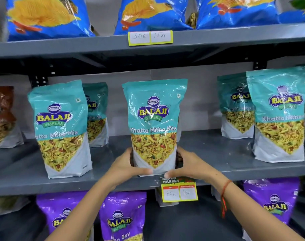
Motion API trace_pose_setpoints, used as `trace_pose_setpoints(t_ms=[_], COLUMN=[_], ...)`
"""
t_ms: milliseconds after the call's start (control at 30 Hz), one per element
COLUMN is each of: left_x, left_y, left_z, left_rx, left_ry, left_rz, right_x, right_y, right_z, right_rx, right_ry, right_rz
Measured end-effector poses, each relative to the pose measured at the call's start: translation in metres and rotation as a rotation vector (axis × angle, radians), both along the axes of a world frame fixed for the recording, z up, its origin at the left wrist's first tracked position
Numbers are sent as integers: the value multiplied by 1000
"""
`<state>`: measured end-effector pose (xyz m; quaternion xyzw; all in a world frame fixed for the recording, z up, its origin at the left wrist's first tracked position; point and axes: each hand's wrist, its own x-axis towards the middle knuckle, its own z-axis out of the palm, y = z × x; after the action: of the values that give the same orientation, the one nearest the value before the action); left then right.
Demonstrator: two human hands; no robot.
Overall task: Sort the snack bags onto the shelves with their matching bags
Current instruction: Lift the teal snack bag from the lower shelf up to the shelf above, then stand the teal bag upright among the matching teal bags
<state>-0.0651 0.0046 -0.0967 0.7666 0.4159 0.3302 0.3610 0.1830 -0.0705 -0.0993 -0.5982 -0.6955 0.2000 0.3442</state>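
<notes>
1. Head view: the teal bag point(154, 126) stands upright at the front edge of the middle shelf point(217, 152), just above the yellow price tag point(179, 190); matching teal bags stand left and right of it; the left hand point(125, 165) and right hand point(186, 165) clasp its base from both sides, fingers curled closed around it.
2. Risk, as I judge: the base sits close to the edge; if the hands let go too early, the tall bag may tip forward off the shelf.

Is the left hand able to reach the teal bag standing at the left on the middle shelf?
Probably yes. The left hand now grips the centre teal snack bag, but bare grey shelf lies between it and the left teal bag.
</notes>
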Motion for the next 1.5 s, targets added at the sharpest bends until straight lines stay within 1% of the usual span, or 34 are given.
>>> trace_pose_setpoints(t_ms=[67, 133, 500, 767, 833, 900, 933, 1033, 1100, 1133, 1200, 1267, 1333, 1367, 1400, 1433, 1500], left_x=[2, 6, 55, 57, 54, 48, 44, 25, 6, -4, -26, -46, -66, -75, -84, -91, -101], left_y=[2, 4, 13, 14, 11, 4, -1, -18, -31, -37, -49, -56, -58, -56, -53, -47, -33], left_z=[-2, -4, -2, -4, -4, -5, -7, -17, -32, -42, -71, -108, -150, -171, -192, -212, -247], left_rx=[30, 37, 72, 87, 93, 109, 121, 218, 324, 363, 382, 335, 261, 220, 177, 121, -33], left_ry=[-15, -34, -49, -16, -22, -71, -115, -346, -499, -557, -638, -638, -580, -546, -506, -457, -312], left_rz=[40, 50, 14, 3, 13, 39, 63, 167, 267, 325, 427, 499, 547, 570, 594, 617, 624], right_x=[-1, 1, 45, 51, 52, 48, 43, 23, 2, -10, -34, -56, -76, -84, -91, -96, -103], right_y=[0, 0, 5, 6, 1, -8, -13, -36, -55, -63, -75, -78, -73, -67, -60, -52, -29], right_z=[-2, -2, 3, 1, 0, -1, -3, -14, -25, -34, -58, -93, -135, -156, -177, -195, -228], right_rx=[45, 53, 2, -46, -39, 29, 95, 431, 659, 744, 848, 892, 862, 801, 701, 559, 198], right_ry=[-19, 2, 91, 94, 148, 217, 248, 349, 380, 378, 324, 232, 148, 130, 127, 140, 174], right_rz=[-24, -34, -87, -91, -81, -111, -168, -375, -437, -436, -394, -305, -204, -162, -141, -143, -168])
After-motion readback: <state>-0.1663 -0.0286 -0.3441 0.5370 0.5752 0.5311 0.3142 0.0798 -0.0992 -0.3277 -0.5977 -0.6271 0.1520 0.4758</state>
